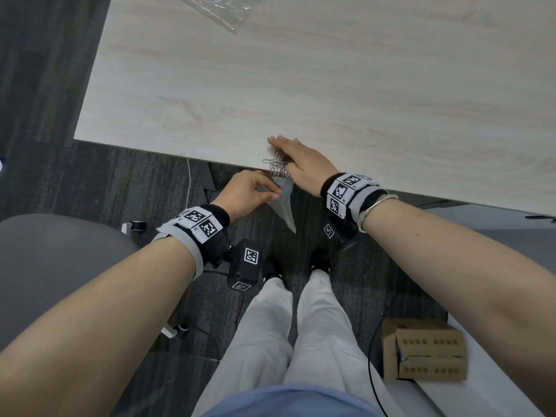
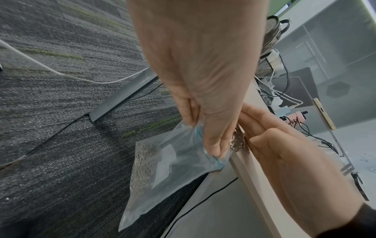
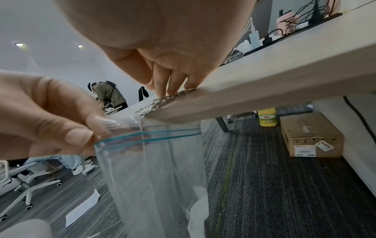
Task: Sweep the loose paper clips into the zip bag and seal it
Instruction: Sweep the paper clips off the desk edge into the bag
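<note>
At the near edge of the pale wooden desk (image 1: pixel 301 85) we have both hands at work. Our right hand (image 1: pixel 301 159) lies flat on the desktop, fingers straight and close together, its side against a heap of silver paper clips (image 1: pixel 276 168) that sits right at the edge, some hanging over it. Our left hand (image 1: pixel 246 191) is below the desk edge, thumb and fingers pinched on the rim of the clear zip bag (image 1: pixel 285 206), which hangs down from the grip with its mouth just under the heap.

From the head view the bag is only a thin grey sliver and its contents cannot be read. The left wrist view shows far more: the left hand (image 2: pixel 203 80) pinches the bag's blue-striped rim, and the zip bag (image 2: pixel 162 169) already carries a mass of clips along its lower side, while the right hand (image 2: pixel 284 153) rests on the desk just beside the paper clips (image 2: pixel 238 141) at the edge. The right wrist view gives us the mouth itself: the left hand (image 3: pixel 50 120) holds one end of the rim, the zip bag (image 3: pixel 154 169) hangs straight with its two blue zip lines parted, and the paper clips (image 3: pixel 168 99) lie along the desk's edge under the fingers (image 3: pixel 160 80) of the right hand.

Only the head view shows a second crumpled clear bag (image 1: pixel 219 10) at the far end of the desk and a cardboard box (image 1: pixel 424 350) on the floor.
</note>
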Available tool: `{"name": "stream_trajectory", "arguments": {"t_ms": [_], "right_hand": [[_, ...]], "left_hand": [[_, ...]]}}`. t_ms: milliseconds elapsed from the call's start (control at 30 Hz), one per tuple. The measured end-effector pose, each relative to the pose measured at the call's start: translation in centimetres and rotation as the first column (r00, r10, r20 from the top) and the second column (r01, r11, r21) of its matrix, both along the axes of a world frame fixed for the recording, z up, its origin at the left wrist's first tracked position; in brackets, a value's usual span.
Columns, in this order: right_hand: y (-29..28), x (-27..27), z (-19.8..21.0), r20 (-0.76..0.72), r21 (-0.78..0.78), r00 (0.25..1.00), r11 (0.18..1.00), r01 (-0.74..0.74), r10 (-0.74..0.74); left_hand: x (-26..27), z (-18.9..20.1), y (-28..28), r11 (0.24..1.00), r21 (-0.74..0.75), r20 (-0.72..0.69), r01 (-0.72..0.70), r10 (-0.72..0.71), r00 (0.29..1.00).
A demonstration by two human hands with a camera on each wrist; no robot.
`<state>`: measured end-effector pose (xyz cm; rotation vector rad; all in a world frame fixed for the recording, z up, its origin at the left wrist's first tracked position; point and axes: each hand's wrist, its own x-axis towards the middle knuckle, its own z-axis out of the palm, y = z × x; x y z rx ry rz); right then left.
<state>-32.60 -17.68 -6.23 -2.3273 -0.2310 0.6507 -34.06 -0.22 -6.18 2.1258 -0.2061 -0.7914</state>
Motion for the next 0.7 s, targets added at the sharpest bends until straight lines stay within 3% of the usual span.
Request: {"name": "stream_trajectory", "arguments": {"t_ms": [233,367,500,600,700], "right_hand": [[0.4,-0.9,-0.2,-0.023,0.043,0.999,0.999,-0.029,0.03],[0.6,-1.2,0.1,-0.019,0.15,1.0,0.988,-0.022,0.025],[-0.2,-1.8,0.7,0.026,0.224,0.993,0.969,0.107,-0.116],[-1.6,-3.0,0.7,0.062,0.144,0.967,0.961,0.237,-0.248],[-2.0,-5.0,0.2,0.039,0.01,0.973,0.974,0.228,-0.228]], "left_hand": [[-0.1,-0.2,-0.1,1.0,-0.004,0.016,0.004,-0.004,1.0],[-0.2,0.0,-0.2,1.0,-0.002,0.06,0.013,-0.013,0.998],[-0.4,0.0,-0.3,1.0,0.006,0.09,0.008,-0.009,0.996],[-0.4,-0.2,-0.3,1.0,0.023,0.094,0.014,-0.016,0.995],[-0.4,-0.3,-0.4,1.0,0.007,0.08,-0.001,0.0,0.997]]}}
